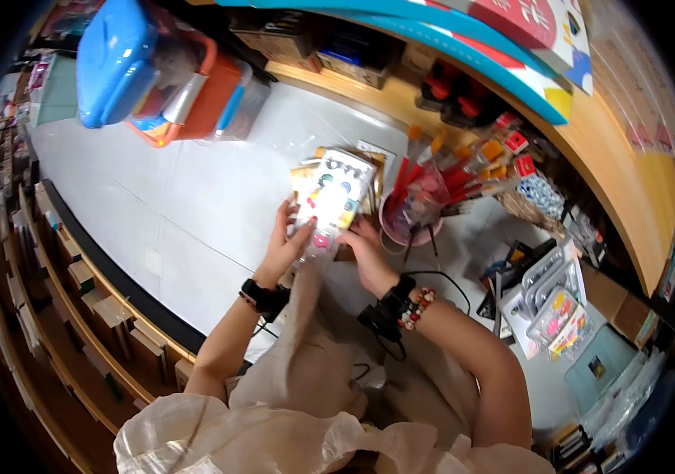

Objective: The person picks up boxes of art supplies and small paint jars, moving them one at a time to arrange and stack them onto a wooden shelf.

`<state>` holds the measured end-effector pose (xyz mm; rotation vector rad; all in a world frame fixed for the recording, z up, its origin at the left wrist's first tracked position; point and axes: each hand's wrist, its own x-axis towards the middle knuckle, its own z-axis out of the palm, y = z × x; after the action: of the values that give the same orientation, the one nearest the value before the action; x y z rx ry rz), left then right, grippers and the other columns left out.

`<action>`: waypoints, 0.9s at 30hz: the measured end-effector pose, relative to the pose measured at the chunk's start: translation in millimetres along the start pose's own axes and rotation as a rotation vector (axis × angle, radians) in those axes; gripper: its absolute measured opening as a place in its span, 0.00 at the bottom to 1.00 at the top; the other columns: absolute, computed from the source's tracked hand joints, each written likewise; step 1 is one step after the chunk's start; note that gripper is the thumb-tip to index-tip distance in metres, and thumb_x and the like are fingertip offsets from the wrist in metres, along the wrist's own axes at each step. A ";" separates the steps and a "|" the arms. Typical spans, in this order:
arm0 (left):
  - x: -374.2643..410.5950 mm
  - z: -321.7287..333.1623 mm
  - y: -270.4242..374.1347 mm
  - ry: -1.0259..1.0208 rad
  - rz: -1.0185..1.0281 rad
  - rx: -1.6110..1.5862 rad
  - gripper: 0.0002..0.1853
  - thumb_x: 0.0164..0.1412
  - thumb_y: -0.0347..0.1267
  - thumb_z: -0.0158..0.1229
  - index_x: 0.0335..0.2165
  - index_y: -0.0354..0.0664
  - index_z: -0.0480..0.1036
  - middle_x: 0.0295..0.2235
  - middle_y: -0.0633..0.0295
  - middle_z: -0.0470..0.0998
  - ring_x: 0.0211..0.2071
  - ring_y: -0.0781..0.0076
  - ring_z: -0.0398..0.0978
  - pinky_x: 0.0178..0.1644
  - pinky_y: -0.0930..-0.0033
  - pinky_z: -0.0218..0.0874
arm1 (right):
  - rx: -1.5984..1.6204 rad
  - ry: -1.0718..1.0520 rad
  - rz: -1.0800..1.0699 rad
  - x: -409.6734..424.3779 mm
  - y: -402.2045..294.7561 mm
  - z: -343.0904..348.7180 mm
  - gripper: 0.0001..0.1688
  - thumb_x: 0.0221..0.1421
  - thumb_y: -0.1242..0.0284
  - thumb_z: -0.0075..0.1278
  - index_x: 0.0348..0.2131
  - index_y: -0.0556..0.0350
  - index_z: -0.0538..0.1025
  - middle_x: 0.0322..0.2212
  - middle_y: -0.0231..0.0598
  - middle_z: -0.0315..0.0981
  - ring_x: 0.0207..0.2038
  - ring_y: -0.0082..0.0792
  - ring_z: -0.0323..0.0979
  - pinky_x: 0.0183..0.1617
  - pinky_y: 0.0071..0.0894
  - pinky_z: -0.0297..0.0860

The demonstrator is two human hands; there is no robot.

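Observation:
In front of my lap, a clear plastic package (346, 172) with coloured round pieces is held between both hands. Bright glare washes out its middle. My left hand (283, 246) grips its lower left edge, thumb on the front. Along the lower right edge, my right hand (370, 255) has hold of it too. Behind the package are brownish flat packets (305, 176), and I cannot tell whether they are held with it or lie on the floor. To the right of my right hand stands a pink bucket (394, 232) with several red-handled paintbrushes (414, 169).
Blue-lidded (115, 65) and orange plastic bins (207, 103) stand on the pale floor (154, 207) at upper left. Bookshelves (106, 308) curve along the left, and a wooden shelf (616, 178) along the right. Blister packs (557, 320) and a black cable (456, 284) lie at right.

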<state>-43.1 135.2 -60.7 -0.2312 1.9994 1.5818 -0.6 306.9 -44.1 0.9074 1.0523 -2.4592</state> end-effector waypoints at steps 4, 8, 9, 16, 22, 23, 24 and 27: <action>-1.4 1.8 8.3 0.020 -0.071 -0.058 0.35 0.56 0.32 0.54 0.58 0.44 0.45 0.44 0.57 0.63 0.38 0.75 0.64 0.37 0.77 0.62 | -0.103 0.050 0.031 1.9 11.3 -2.0 0.27 0.46 0.79 0.48 0.48 0.61 0.63 0.40 0.36 0.67 0.43 0.26 0.65 0.48 0.24 0.60; 2.2 -5.0 -6.8 0.045 -0.062 -0.002 0.36 0.55 0.34 0.56 0.55 0.36 0.46 0.32 0.56 0.72 0.23 0.81 0.66 0.23 0.82 0.57 | -0.335 -0.037 -0.012 7.3 30.6 -7.7 0.27 0.47 0.76 0.52 0.47 0.61 0.62 0.40 0.35 0.66 0.41 0.24 0.65 0.44 0.24 0.65; 1.6 -4.0 -4.5 0.051 -0.061 0.017 0.36 0.55 0.33 0.56 0.55 0.37 0.46 0.32 0.56 0.72 0.23 0.81 0.66 0.23 0.82 0.57 | -0.346 -0.041 -0.026 6.4 30.5 -5.3 0.28 0.47 0.76 0.52 0.48 0.60 0.62 0.40 0.34 0.65 0.42 0.25 0.65 0.44 0.24 0.64; -10.1 -30.4 -15.4 0.222 -0.026 -0.171 0.34 0.56 0.30 0.54 0.56 0.44 0.45 0.36 0.55 0.71 0.31 0.79 0.70 0.27 0.82 0.62 | -0.449 -0.313 -0.120 18.8 51.4 11.2 0.40 0.47 0.73 0.53 0.56 0.59 0.53 0.46 0.40 0.61 0.46 0.30 0.62 0.50 0.29 0.61; 1.5 -70.9 -60.6 0.450 -0.021 -0.262 0.30 0.58 0.32 0.52 0.55 0.42 0.49 0.36 0.60 0.71 0.30 0.83 0.69 0.28 0.83 0.61 | -0.678 -0.300 -0.046 1.3 42.7 18.4 0.43 0.45 0.70 0.53 0.55 0.71 0.50 0.53 0.58 0.52 0.55 0.47 0.54 0.57 0.35 0.54; 5.1 -78.4 -67.2 0.493 0.000 -0.255 0.30 0.58 0.33 0.52 0.55 0.43 0.49 0.31 0.63 0.71 0.26 0.86 0.67 0.24 0.84 0.59 | -0.735 -0.292 -0.054 2.9 46.3 14.1 0.43 0.44 0.70 0.53 0.54 0.70 0.52 0.52 0.58 0.53 0.56 0.46 0.54 0.57 0.34 0.55; 8.0 -85.3 -73.2 0.507 -0.032 -0.217 0.29 0.59 0.33 0.52 0.55 0.45 0.49 0.27 0.66 0.70 0.22 0.87 0.64 0.21 0.84 0.55 | -0.715 -0.297 -0.070 4.3 46.2 10.3 0.42 0.44 0.70 0.53 0.54 0.70 0.52 0.52 0.58 0.53 0.55 0.47 0.54 0.57 0.34 0.55; 14.8 -88.9 -80.3 0.490 -0.102 -0.159 0.27 0.59 0.35 0.52 0.54 0.47 0.51 0.18 0.73 0.63 0.15 0.89 0.55 0.15 0.83 0.46 | -0.790 -0.254 -0.242 14.4 66.1 -8.5 0.37 0.46 0.74 0.51 0.54 0.62 0.55 0.47 0.48 0.61 0.46 0.38 0.65 0.46 0.31 0.65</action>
<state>-46.7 32.3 -123.7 -0.8398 2.1678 1.7400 25.7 267.6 -93.4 0.2186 1.8932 -1.9403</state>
